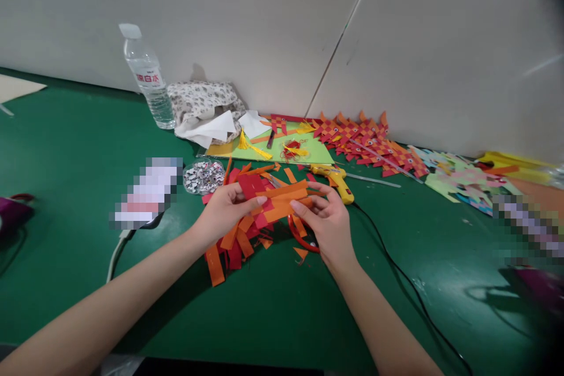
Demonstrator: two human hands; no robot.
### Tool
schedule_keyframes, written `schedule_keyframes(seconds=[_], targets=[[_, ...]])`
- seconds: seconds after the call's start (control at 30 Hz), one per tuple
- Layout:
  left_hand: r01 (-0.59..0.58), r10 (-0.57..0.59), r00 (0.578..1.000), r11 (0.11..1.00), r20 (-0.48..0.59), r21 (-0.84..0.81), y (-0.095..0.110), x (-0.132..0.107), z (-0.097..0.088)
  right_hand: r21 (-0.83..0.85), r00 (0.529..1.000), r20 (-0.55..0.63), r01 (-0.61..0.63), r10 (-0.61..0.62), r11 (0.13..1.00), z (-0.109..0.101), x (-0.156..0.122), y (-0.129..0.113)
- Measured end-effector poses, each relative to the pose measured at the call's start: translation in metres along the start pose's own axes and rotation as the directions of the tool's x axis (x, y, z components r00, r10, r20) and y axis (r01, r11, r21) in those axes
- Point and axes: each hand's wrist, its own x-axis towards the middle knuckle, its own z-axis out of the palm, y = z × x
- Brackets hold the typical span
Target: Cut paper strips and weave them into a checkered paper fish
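Note:
My left hand (224, 211) and my right hand (328, 224) together hold a bundle of orange and red paper strips (277, 197) just above the green table (79, 153). Each hand pinches one end of the bundle, thumbs on top. Under the hands lies a loose pile of more orange and red strips (231, 247). Red-handled scissors (298, 236) peek out below my right hand.
A yellow glue gun (335, 179) with a black cord (405, 288) lies behind my right hand. A dish of googly eyes (203, 176), a water bottle (147, 79), a patterned cloth (202, 103), a green sheet (282, 150) and several woven paper fish (370, 141) sit along the white wall.

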Motion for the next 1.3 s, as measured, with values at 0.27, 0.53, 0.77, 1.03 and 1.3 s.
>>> schedule_keyframes(seconds=[0.27, 0.53, 0.77, 1.03, 1.3], targets=[[-0.008, 0.003, 0.997, 0.998, -0.077, -0.068, -0.003, 0.000, -0.001, 0.019, 0.997, 0.067, 0.048, -0.049, 0.999, 0.006, 0.000, 0.008], [0.107, -0.117, 0.985, 0.991, 0.127, 0.085, -0.007, -0.011, 0.013, -0.122, 0.999, 0.052, 0.022, -0.015, 0.992, 0.008, -0.012, -0.001], [0.119, -0.123, 0.987, 0.992, 0.107, 0.044, -0.003, -0.010, 0.011, -0.179, 0.997, 0.056, 0.054, -0.044, 0.982, 0.006, -0.013, -0.003], [0.146, -0.146, 0.989, 0.989, 0.037, -0.001, 0.000, -0.005, 0.006, -0.253, 0.993, 0.048, 0.116, -0.107, 0.961, 0.006, -0.012, -0.004], [0.323, -0.325, 0.922, 0.945, 0.212, 0.043, -0.007, -0.009, 0.010, -0.185, 0.998, 0.036, 0.064, -0.058, 0.981, 0.007, -0.013, -0.003]])
